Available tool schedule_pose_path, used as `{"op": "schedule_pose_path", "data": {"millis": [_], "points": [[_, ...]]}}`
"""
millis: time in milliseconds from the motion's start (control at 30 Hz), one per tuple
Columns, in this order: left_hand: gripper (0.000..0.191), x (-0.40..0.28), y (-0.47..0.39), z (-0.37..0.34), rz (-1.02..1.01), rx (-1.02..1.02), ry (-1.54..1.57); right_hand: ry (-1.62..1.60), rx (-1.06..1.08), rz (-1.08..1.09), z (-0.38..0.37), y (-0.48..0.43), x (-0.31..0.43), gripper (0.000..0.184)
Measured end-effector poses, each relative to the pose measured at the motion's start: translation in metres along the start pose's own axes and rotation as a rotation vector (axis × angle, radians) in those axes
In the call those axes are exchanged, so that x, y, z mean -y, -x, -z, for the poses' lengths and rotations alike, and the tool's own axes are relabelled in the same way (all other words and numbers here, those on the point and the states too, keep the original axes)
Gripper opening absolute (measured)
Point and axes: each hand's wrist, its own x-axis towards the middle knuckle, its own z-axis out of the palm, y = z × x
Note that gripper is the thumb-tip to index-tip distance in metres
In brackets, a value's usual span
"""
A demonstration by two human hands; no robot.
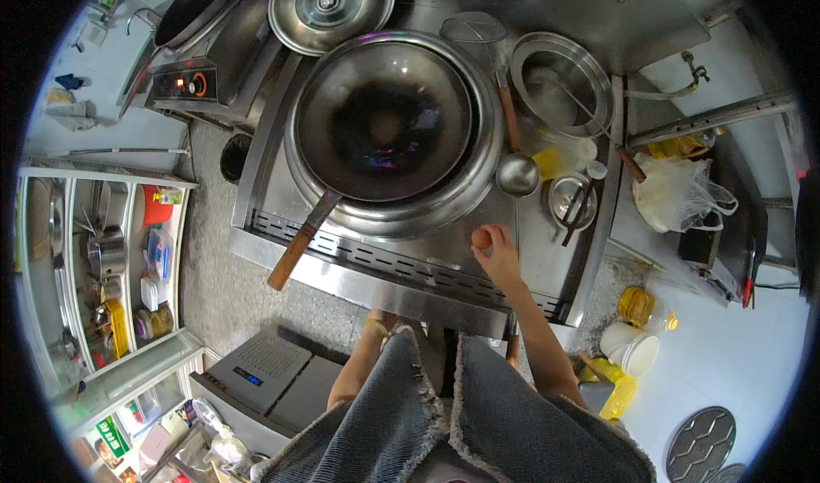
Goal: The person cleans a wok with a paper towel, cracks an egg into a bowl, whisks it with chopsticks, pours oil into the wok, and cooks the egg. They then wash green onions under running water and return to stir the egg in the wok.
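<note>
My right hand has its fingers around a brown egg, over the steel stove top to the right of the wok. My left hand is low at the stove's front edge, partly hidden by the vest, so its fingers cannot be made out. A dark wok with a wooden handle rests on the round steel burner ring. Beyond my right hand lies a steel ladle. A small steel bowl with dark chopsticks across it stands right of the ladle.
A wire strainer and a steel pot are at the back right, a metal lid at the back left. A plastic bag lies on the right counter. An induction cooker stands left. Open shelves line the far left.
</note>
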Motion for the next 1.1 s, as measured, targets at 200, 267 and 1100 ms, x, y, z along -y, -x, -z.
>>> {"op": "schedule_pose_path", "data": {"millis": [200, 267, 1100], "points": [[0.03, -0.009, -0.036, -0.026, -0.061, -0.035, 0.165, 0.234, 0.025, 0.094, -0.031, 0.012, -0.029, 0.042], [0.029, -0.009, -0.036, -0.033, -0.083, -0.057, 0.199, 0.213, -0.001, 0.106, -0.035, 0.013, -0.033, 0.042], [0.038, -0.169, 0.25, -0.124, -1.083, -0.617, -1.301, 0.143, -0.024, 0.055, -0.019, 0.054, -0.013, 0.049]]}}
